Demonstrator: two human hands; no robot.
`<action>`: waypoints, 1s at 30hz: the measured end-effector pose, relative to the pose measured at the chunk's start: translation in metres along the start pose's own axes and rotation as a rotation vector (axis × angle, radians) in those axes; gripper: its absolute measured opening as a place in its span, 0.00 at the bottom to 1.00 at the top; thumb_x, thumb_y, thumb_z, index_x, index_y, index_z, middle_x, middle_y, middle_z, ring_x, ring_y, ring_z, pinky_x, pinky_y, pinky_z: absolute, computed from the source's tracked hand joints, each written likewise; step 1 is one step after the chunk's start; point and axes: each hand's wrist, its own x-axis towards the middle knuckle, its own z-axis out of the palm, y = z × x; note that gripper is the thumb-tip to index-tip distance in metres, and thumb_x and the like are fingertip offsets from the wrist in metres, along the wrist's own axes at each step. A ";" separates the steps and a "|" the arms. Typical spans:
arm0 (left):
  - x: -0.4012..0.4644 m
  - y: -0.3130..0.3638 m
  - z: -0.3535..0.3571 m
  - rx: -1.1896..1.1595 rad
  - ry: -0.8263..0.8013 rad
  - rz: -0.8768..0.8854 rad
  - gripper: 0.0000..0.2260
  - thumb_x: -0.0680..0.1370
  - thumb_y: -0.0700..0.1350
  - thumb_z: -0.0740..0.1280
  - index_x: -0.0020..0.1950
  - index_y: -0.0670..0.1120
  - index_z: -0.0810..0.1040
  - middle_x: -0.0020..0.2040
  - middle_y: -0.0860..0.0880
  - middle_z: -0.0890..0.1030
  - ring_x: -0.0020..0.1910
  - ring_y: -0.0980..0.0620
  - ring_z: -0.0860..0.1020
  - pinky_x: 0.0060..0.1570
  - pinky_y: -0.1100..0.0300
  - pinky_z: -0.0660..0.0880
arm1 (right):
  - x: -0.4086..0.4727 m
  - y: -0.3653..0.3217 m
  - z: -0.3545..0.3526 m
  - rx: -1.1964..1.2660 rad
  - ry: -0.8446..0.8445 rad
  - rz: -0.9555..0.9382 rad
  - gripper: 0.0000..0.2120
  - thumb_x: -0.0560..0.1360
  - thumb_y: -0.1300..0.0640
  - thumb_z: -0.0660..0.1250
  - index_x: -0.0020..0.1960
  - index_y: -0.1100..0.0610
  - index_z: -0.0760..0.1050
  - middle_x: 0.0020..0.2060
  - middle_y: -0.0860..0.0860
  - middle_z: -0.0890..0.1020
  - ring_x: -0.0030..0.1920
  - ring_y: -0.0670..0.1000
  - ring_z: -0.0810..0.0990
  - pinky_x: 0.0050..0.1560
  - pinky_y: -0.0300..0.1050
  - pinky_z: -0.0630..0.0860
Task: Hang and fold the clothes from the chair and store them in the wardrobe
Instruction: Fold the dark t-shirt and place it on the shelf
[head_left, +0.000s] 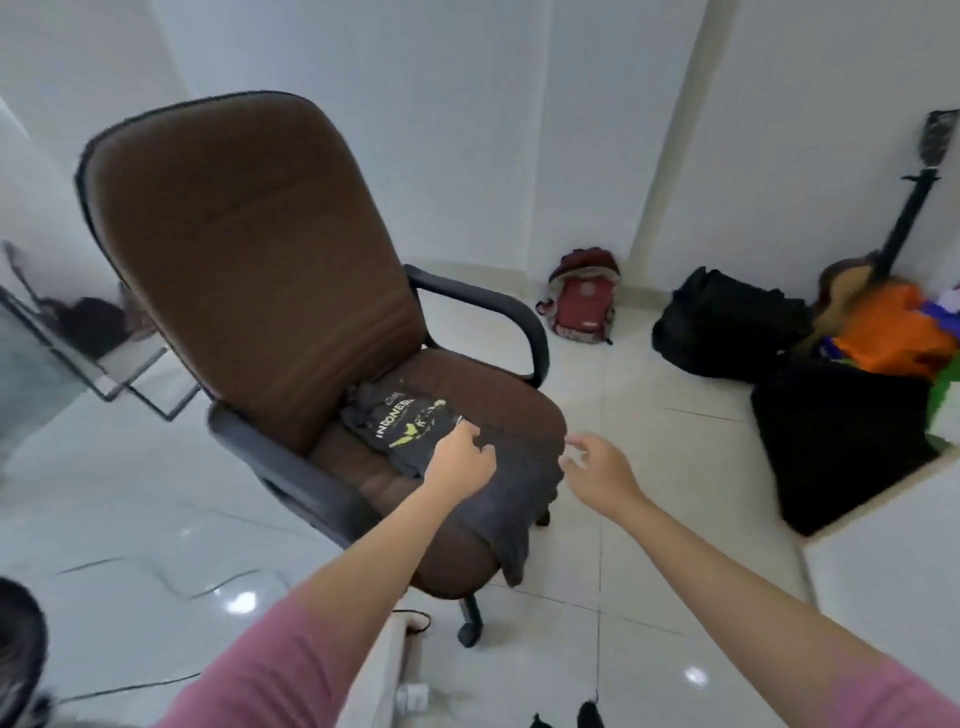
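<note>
A brown office chair (244, 249) with black armrests stands ahead of me. On its seat lies a dark grey T-shirt (405, 426) with white and yellow-green print. The shirt's plain lower part (511, 499) drapes over the seat's front edge. My left hand (460, 462) rests on the shirt just below the print, fingers curled onto the cloth. My right hand (597, 465) hovers at the seat's right front corner, fingers loosely spread, holding nothing. No wardrobe is in view.
A red backpack (582, 306) leans on the far wall. Black bags (727, 322), orange cloth (893, 332) and a guitar (883, 249) crowd the right corner. A glass-topped rack (104, 364) stands left of the chair. A white surface (883, 545) lies at right. Cables cross the glossy tile floor.
</note>
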 end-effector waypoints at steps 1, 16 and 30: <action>0.008 -0.014 -0.010 -0.019 0.018 -0.050 0.18 0.78 0.48 0.62 0.66 0.44 0.69 0.48 0.46 0.81 0.47 0.49 0.79 0.47 0.58 0.74 | 0.014 -0.009 0.016 -0.011 -0.049 -0.015 0.18 0.77 0.56 0.64 0.66 0.58 0.71 0.64 0.55 0.75 0.64 0.55 0.74 0.63 0.47 0.71; 0.137 -0.127 -0.064 -0.326 0.321 -0.560 0.13 0.78 0.44 0.61 0.62 0.44 0.71 0.39 0.56 0.75 0.38 0.58 0.74 0.36 0.66 0.70 | 0.244 -0.069 0.161 -0.169 -0.515 -0.111 0.10 0.76 0.58 0.64 0.57 0.56 0.77 0.57 0.53 0.79 0.58 0.52 0.77 0.58 0.44 0.73; 0.304 -0.229 -0.036 -0.466 0.417 -0.847 0.14 0.76 0.43 0.66 0.61 0.42 0.75 0.58 0.46 0.79 0.58 0.48 0.77 0.58 0.61 0.71 | 0.457 -0.075 0.300 -0.330 -0.657 -0.247 0.12 0.75 0.60 0.65 0.58 0.58 0.79 0.54 0.57 0.81 0.55 0.56 0.79 0.58 0.45 0.74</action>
